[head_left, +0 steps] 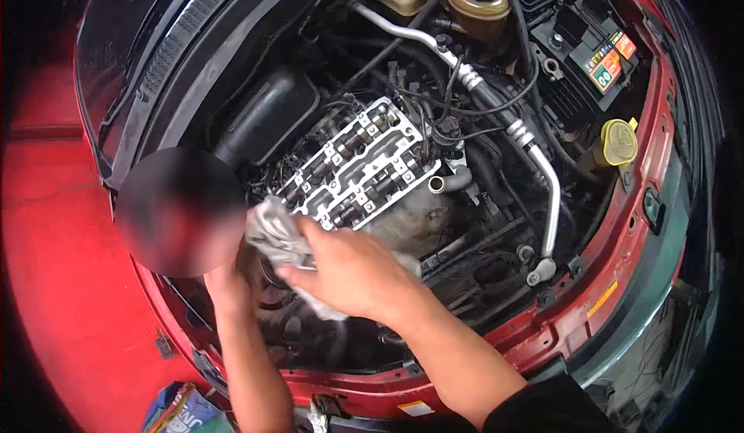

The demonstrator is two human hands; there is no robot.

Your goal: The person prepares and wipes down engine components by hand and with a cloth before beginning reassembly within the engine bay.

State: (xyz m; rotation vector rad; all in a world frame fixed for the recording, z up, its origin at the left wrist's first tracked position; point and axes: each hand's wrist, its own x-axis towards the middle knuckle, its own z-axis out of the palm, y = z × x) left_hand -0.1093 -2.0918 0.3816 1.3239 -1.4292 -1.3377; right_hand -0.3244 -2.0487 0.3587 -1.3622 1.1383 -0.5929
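Observation:
My right hand (349,269) is closed on a crumpled, greyish-white rag (273,230). It presses the rag at the near left end of an opened engine cylinder head (335,168), where camshafts show inside a bright metal rim. Just left of the rag is my left hand (229,266), raised close to it. A round blurred patch covers part of that hand, so its fingers are hidden and I cannot tell whether it touches the rag.
Around the engine lie a silver metal pipe (552,208), black hoses, a battery (593,57), a brown fluid reservoir (474,7) and a yellow cap (619,142). A black plastic box (271,115) stands behind. The red car body (511,348) borders the bay; a coloured bag (186,411) lies lower left.

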